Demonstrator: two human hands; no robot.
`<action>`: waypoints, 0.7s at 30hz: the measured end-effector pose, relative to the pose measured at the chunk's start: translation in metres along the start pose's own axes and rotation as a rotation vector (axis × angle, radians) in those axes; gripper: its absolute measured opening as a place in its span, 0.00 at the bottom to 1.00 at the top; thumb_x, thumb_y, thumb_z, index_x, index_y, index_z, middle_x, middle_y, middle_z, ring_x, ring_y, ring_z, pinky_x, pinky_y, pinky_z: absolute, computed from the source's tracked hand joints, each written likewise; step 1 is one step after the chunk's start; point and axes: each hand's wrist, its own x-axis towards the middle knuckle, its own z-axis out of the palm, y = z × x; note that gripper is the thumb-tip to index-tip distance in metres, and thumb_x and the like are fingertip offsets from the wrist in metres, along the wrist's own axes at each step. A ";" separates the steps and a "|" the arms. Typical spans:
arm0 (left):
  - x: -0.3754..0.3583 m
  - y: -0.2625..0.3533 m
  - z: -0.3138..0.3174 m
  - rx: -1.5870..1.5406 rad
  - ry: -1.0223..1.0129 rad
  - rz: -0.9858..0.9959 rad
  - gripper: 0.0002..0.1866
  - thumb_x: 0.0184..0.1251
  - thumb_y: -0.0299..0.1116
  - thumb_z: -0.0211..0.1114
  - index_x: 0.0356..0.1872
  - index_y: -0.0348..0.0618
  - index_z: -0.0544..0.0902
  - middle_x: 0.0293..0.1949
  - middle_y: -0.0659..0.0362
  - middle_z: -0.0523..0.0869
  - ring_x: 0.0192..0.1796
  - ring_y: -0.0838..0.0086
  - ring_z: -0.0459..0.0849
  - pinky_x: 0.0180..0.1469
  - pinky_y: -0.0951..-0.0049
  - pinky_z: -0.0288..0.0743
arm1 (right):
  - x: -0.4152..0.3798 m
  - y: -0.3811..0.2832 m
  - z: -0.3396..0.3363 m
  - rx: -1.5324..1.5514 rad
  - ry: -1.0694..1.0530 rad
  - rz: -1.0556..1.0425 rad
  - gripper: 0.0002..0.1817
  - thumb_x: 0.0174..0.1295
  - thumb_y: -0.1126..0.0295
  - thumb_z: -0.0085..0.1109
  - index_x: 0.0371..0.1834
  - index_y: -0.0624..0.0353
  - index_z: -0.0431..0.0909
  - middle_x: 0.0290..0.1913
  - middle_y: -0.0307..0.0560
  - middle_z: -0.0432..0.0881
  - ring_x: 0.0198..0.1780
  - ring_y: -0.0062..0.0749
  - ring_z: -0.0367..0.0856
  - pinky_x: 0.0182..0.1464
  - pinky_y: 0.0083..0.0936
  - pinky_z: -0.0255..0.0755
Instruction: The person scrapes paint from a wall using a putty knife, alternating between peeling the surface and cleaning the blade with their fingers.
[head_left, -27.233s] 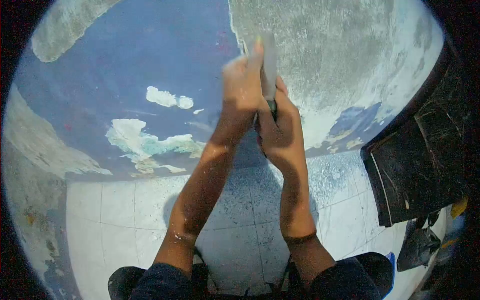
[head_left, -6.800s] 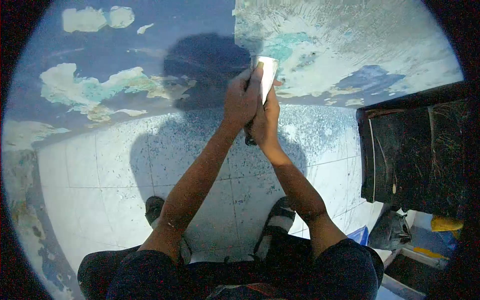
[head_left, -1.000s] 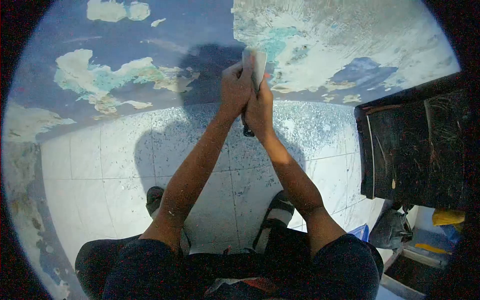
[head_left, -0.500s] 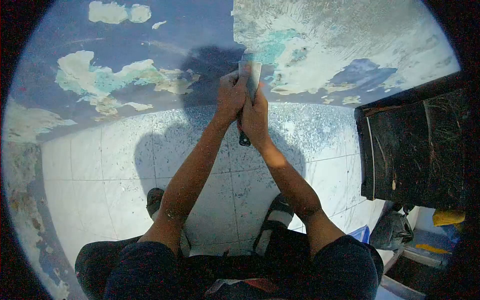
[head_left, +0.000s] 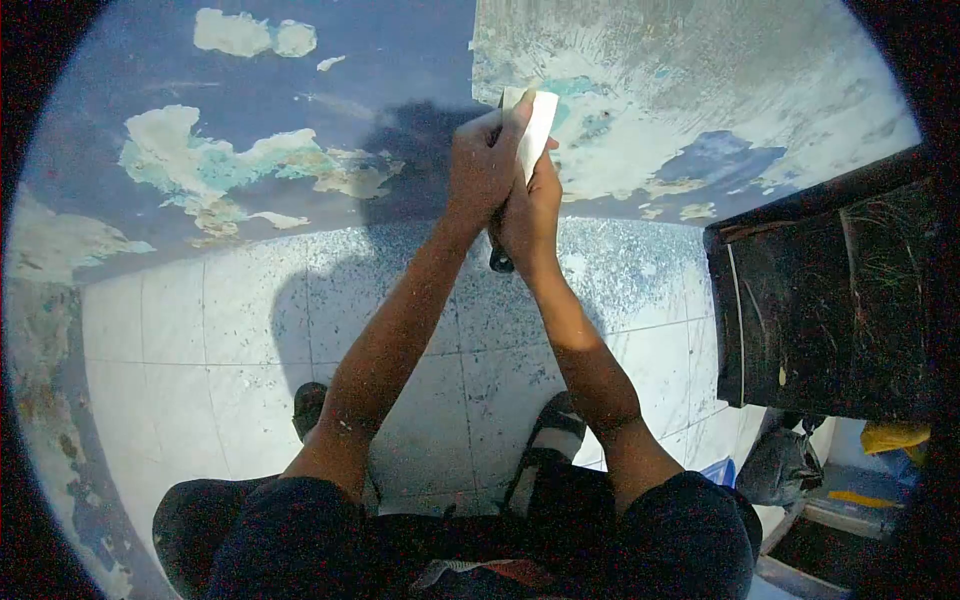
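Observation:
A scraper [head_left: 536,130] with a broad pale metal blade and a dark handle end is held up at the wall [head_left: 420,60], whose blue paint is patchy. My left hand [head_left: 485,165] is closed on the blade from the left, its fingers near the blade's top. Lower down, my right hand [head_left: 530,215] wraps the handle, and the black handle end pokes out beneath it. The blade's upper edge lies by the border between blue paint and the bare grey-white area. Whether it touches the wall I cannot tell.
Paint flakes litter the white tiled floor [head_left: 410,400]. A dark wooden piece of furniture [head_left: 830,300] stands at the right, with a black bag [head_left: 780,465] and a yellow item [head_left: 895,436] below it. My feet are on the tiles.
Both hands and the scraper have moved up and slightly right along the wall. The blade now looks brighter and tilts further right.

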 end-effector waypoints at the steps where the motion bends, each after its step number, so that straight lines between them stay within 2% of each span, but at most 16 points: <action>1: -0.003 -0.006 0.000 -0.020 0.000 -0.043 0.27 0.77 0.49 0.56 0.32 0.31 0.84 0.26 0.57 0.86 0.29 0.78 0.78 0.34 0.70 0.73 | -0.004 0.007 -0.002 -0.037 0.003 0.003 0.21 0.78 0.58 0.45 0.60 0.65 0.71 0.49 0.48 0.81 0.49 0.29 0.78 0.52 0.28 0.73; 2: -0.007 -0.013 0.000 -0.040 0.001 -0.088 0.26 0.77 0.48 0.57 0.33 0.30 0.85 0.28 0.54 0.89 0.29 0.77 0.83 0.35 0.71 0.75 | -0.010 0.015 -0.004 -0.075 0.005 0.008 0.20 0.79 0.60 0.44 0.61 0.65 0.71 0.49 0.49 0.81 0.49 0.30 0.78 0.52 0.28 0.73; 3: -0.012 -0.020 -0.001 -0.039 0.004 -0.088 0.26 0.77 0.48 0.57 0.33 0.30 0.85 0.28 0.54 0.89 0.29 0.77 0.83 0.35 0.71 0.75 | -0.016 0.025 -0.005 -0.073 0.003 0.008 0.20 0.79 0.60 0.44 0.61 0.65 0.71 0.49 0.49 0.81 0.49 0.30 0.78 0.52 0.28 0.73; 5: -0.022 -0.036 -0.004 -0.096 -0.032 -0.127 0.26 0.77 0.51 0.56 0.35 0.34 0.85 0.27 0.60 0.85 0.31 0.79 0.77 0.35 0.71 0.73 | -0.027 0.037 -0.002 0.022 0.001 -0.010 0.19 0.79 0.63 0.44 0.63 0.66 0.69 0.51 0.51 0.80 0.51 0.32 0.77 0.53 0.28 0.73; 6: -0.023 -0.045 -0.006 -0.095 -0.032 -0.128 0.26 0.77 0.51 0.56 0.35 0.34 0.85 0.27 0.60 0.85 0.31 0.79 0.77 0.35 0.71 0.73 | -0.032 0.038 -0.004 0.023 0.001 -0.008 0.19 0.79 0.63 0.44 0.63 0.66 0.69 0.51 0.51 0.80 0.51 0.32 0.77 0.53 0.28 0.73; 8: -0.022 -0.058 -0.011 0.050 -0.086 -0.176 0.26 0.78 0.51 0.55 0.37 0.35 0.86 0.30 0.58 0.87 0.32 0.78 0.80 0.38 0.72 0.75 | -0.039 0.031 -0.006 0.006 -0.038 0.175 0.18 0.77 0.69 0.44 0.65 0.66 0.68 0.53 0.52 0.80 0.53 0.33 0.77 0.55 0.30 0.73; 11: -0.024 -0.067 -0.009 -0.074 -0.075 -0.206 0.26 0.78 0.52 0.54 0.39 0.36 0.86 0.32 0.56 0.88 0.33 0.77 0.82 0.39 0.71 0.76 | -0.035 0.047 -0.006 -0.039 -0.047 0.069 0.18 0.75 0.74 0.43 0.65 0.67 0.68 0.54 0.53 0.80 0.53 0.34 0.78 0.55 0.30 0.73; 15: -0.021 -0.075 -0.011 -0.031 -0.085 -0.196 0.26 0.78 0.52 0.53 0.38 0.36 0.87 0.32 0.56 0.89 0.32 0.76 0.82 0.39 0.71 0.76 | -0.034 0.043 -0.008 -0.099 -0.046 0.046 0.20 0.73 0.78 0.43 0.66 0.66 0.67 0.53 0.54 0.80 0.53 0.36 0.78 0.56 0.30 0.73; 17: -0.020 -0.076 -0.010 -0.018 -0.068 -0.233 0.27 0.78 0.52 0.54 0.36 0.36 0.87 0.30 0.56 0.88 0.30 0.76 0.82 0.37 0.71 0.76 | -0.034 0.028 -0.006 -0.041 -0.053 0.178 0.20 0.72 0.79 0.43 0.67 0.66 0.67 0.53 0.56 0.80 0.54 0.37 0.79 0.56 0.30 0.73; 18: -0.017 -0.077 -0.010 -0.018 -0.070 -0.235 0.27 0.78 0.52 0.54 0.36 0.36 0.87 0.30 0.56 0.88 0.30 0.76 0.82 0.37 0.71 0.76 | -0.033 0.024 -0.004 -0.042 -0.051 0.180 0.20 0.72 0.79 0.43 0.67 0.66 0.67 0.53 0.56 0.80 0.54 0.37 0.79 0.56 0.30 0.73; 20: -0.011 -0.072 -0.010 0.093 -0.040 -0.085 0.28 0.77 0.53 0.55 0.34 0.34 0.86 0.27 0.56 0.87 0.29 0.76 0.81 0.35 0.71 0.75 | -0.028 0.021 -0.002 -0.009 -0.015 0.140 0.20 0.72 0.78 0.44 0.67 0.67 0.67 0.53 0.55 0.80 0.53 0.36 0.79 0.56 0.30 0.72; 21: -0.013 -0.070 -0.008 0.090 -0.043 -0.094 0.28 0.77 0.53 0.55 0.34 0.34 0.86 0.27 0.56 0.87 0.29 0.76 0.81 0.35 0.71 0.75 | -0.028 0.023 -0.004 -0.013 -0.011 0.148 0.20 0.72 0.78 0.44 0.67 0.67 0.67 0.53 0.55 0.80 0.53 0.36 0.79 0.56 0.30 0.72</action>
